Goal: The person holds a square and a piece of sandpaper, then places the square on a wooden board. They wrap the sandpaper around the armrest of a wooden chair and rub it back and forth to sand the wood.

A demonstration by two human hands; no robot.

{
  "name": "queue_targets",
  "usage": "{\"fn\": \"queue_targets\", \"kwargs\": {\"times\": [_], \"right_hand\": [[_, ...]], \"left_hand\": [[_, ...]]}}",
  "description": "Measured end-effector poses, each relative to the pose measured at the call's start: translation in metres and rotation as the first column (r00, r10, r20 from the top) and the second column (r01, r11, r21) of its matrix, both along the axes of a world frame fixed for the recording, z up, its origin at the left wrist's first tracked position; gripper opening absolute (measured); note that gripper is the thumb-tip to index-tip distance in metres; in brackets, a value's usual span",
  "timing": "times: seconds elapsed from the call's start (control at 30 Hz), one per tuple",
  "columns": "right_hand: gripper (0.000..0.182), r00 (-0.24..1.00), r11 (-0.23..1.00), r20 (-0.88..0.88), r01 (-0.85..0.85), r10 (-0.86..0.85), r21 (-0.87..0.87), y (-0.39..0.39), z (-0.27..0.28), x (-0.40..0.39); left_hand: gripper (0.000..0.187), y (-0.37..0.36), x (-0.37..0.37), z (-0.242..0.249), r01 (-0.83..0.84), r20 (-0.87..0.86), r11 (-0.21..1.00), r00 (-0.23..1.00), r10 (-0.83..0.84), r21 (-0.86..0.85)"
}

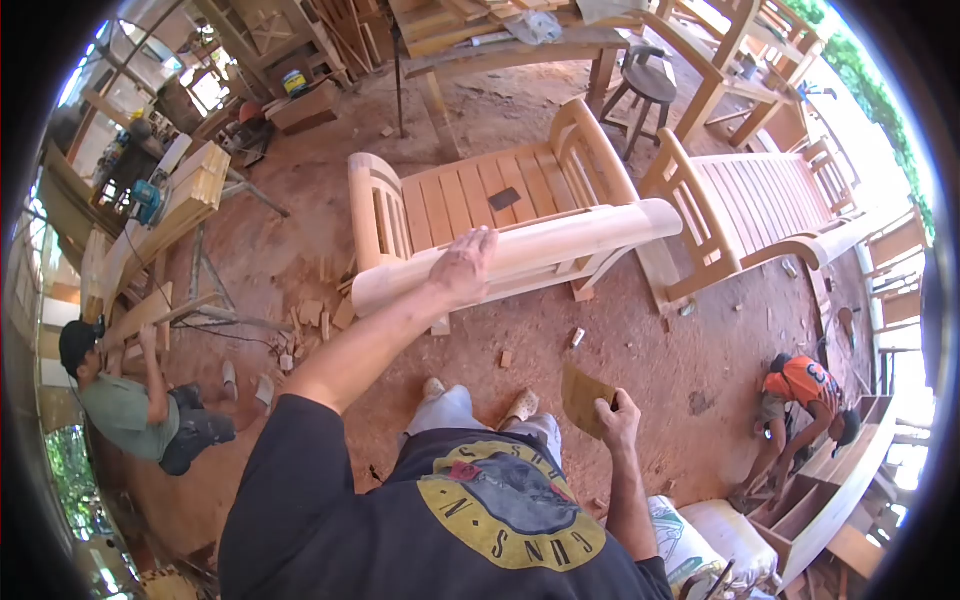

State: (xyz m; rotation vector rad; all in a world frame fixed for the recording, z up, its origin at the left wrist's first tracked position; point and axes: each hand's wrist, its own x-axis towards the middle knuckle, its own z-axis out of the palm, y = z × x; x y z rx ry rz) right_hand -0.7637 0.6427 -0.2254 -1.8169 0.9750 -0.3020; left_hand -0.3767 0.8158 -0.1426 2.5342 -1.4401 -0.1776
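My left hand [465,268] lies on the wide, rounded top rail [570,235] of a pale wooden bench, its fingers laid flat over the curve. The bench's slatted seat [450,205] stretches behind that rail, with a small dark rectangular piece [504,199] lying on it. Low at my right side, my right hand [620,418] pinches a yellow-brown sheet of sandpaper [586,400] by one edge, thumb on top. The sheet hangs apart from the bench, above the dirt floor.
A second slatted bench [760,195] stands at right, near a dark stool [648,80]. One person in a green shirt [130,410] sits at left by a plank stand. Another in orange [808,385] bends over a wooden frame. Sacks [730,540] lie close at my right.
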Motion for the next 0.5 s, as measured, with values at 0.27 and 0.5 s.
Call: {"fn": "queue_targets", "kwargs": {"times": [0.27, 0.5], "right_hand": [[0.021, 0.999, 0.999, -0.017, 0.042, -0.041, 0.026, -0.033, 0.002, -0.024], [0.021, 0.976, 0.971, -0.071, 0.215, -0.208, 0.106, -0.032, 0.0, -0.066]], "left_hand": [[0.077, -0.157, -0.027, -0.001, 0.06, -0.011, 0.998, 0.998, -0.06, 0.036], [0.074, -0.281, -0.046, -0.008, 0.135, 0.131, 0.986, 0.98, -0.147, 0.094]]}}
